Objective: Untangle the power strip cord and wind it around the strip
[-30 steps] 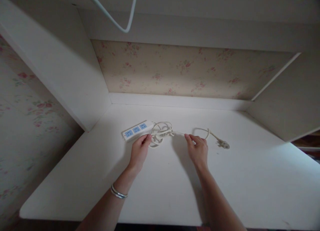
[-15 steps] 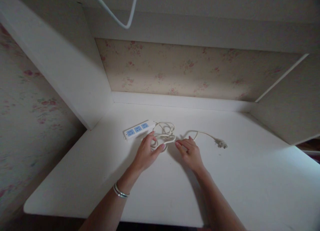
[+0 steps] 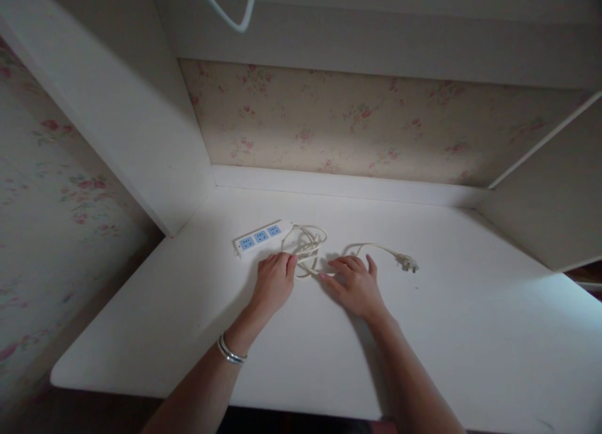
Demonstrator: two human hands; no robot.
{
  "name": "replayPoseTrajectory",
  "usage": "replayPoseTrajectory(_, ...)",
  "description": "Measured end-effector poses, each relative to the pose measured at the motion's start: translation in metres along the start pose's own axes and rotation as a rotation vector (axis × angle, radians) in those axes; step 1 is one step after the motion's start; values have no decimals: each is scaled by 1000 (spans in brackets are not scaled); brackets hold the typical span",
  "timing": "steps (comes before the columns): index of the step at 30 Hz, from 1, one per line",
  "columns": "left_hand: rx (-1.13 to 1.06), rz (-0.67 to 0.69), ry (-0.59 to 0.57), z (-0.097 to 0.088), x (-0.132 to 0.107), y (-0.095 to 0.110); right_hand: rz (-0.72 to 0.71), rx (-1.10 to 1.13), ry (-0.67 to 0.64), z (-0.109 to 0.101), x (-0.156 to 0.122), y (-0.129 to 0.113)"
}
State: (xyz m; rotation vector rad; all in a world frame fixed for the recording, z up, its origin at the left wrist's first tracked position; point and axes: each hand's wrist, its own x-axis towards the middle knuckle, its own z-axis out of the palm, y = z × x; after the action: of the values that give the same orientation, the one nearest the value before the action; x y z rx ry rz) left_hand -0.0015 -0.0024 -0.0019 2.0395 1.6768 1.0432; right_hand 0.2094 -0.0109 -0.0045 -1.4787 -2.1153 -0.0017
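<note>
A white power strip (image 3: 260,237) with blue sockets lies tilted at the centre left of the desktop. Its cream power cord (image 3: 314,230) sits in loose loops at the strip's right end. My left hand (image 3: 275,277) is closed on the loops, thumb and fingers pressed together at their left side. Just to the right, my right hand (image 3: 356,283) has its thumb and fingers apart around a stretch of the cord, not gripping it. Beyond that hand, the cord curves out to a plug (image 3: 407,263). The palm sides of both hands are hidden.
White desktop (image 3: 446,333) spreads under everything, with a rounded front left corner. Side panels (image 3: 141,127) rise left and right, and a shelf edge (image 3: 352,48) overhangs the back. A pale cable (image 3: 242,26) hangs from above. Floral wallpaper (image 3: 305,127) covers the back wall.
My left hand has closed on the cord loops, its thumb drawn in. My right hand's fingers have spread. The loops are bunched narrower, and the plug has shifted slightly left in view.
</note>
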Motion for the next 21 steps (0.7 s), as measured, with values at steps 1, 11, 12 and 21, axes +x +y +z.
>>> replayPoseTrajectory(1,-10,-12,24,1,0,-1,1,-35,-2,-2,0,2)
replayPoseTrajectory(11,-350,-356,120,-1,7,-9,-41,-166,-26,0,-6,33)
replayPoseTrajectory(12,-369,-364,132,-1,7,-9,-54,-168,-29,0,-5,33)
replayPoseTrajectory(21,-599,-229,-79,4,0,10,-20,-52,-8,7,0,-7)
